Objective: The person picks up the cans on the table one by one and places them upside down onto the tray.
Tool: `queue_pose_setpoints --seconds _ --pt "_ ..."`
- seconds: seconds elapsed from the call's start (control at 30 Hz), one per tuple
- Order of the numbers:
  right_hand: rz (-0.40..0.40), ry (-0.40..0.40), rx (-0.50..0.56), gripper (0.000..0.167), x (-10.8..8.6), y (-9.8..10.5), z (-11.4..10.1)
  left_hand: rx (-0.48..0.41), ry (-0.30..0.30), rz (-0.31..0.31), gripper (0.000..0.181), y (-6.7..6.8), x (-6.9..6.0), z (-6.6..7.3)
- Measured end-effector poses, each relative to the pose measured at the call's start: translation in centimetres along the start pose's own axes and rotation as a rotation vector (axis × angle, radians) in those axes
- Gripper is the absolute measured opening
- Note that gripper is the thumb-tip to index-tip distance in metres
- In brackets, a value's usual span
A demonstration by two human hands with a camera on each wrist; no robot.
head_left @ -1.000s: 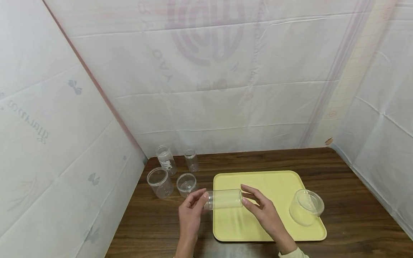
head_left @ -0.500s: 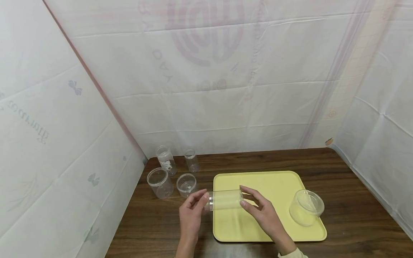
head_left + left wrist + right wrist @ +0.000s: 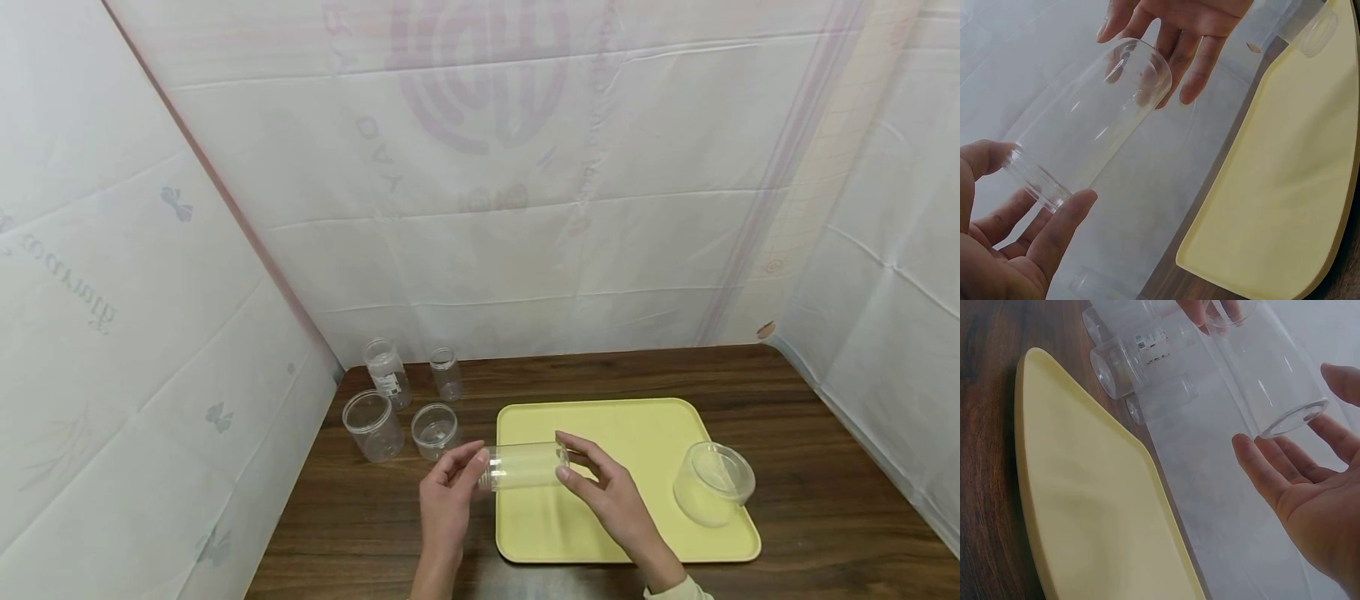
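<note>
A clear plastic jar (image 3: 528, 465) lies sideways in the air over the left part of the yellow tray (image 3: 630, 542). My left hand (image 3: 447, 497) grips its threaded neck between thumb and fingers, as the left wrist view also shows. At the jar's base end is my right hand (image 3: 611, 492). In the right wrist view the fingers (image 3: 1269, 465) of that hand are extended by the base rim, and its thumb stands apart from the wall. Whether those fingertips touch the base is hard to tell. Nothing shows inside the transparent jar.
On the tray's right side sits a wide clear jar (image 3: 714, 483). Left of the tray stand a low round jar (image 3: 435, 432), a wide jar (image 3: 373, 427), a labelled tall jar (image 3: 387, 373) and a small narrow jar (image 3: 447, 375). White sheeting (image 3: 525, 250) encloses the brown table (image 3: 360, 525).
The held jar and both hands have shifted only slightly. The right hand's fingers have moved a little along the jar's base end. The other jars and the tray stay where they were.
</note>
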State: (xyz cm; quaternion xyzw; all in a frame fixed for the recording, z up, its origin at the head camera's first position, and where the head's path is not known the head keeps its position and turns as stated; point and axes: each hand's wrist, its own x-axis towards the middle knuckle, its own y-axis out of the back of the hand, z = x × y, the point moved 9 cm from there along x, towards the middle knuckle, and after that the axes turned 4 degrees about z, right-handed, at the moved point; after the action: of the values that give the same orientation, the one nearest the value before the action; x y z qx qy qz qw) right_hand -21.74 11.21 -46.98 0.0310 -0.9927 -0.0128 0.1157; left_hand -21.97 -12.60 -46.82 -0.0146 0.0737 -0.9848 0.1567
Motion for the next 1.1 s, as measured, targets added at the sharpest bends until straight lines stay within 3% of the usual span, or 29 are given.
queue_pose_setpoints --seconds 1.1 --pt "0.023 0.039 0.038 0.041 0.25 0.32 -0.09 0.027 0.041 -0.015 0.030 -0.49 0.20 -0.34"
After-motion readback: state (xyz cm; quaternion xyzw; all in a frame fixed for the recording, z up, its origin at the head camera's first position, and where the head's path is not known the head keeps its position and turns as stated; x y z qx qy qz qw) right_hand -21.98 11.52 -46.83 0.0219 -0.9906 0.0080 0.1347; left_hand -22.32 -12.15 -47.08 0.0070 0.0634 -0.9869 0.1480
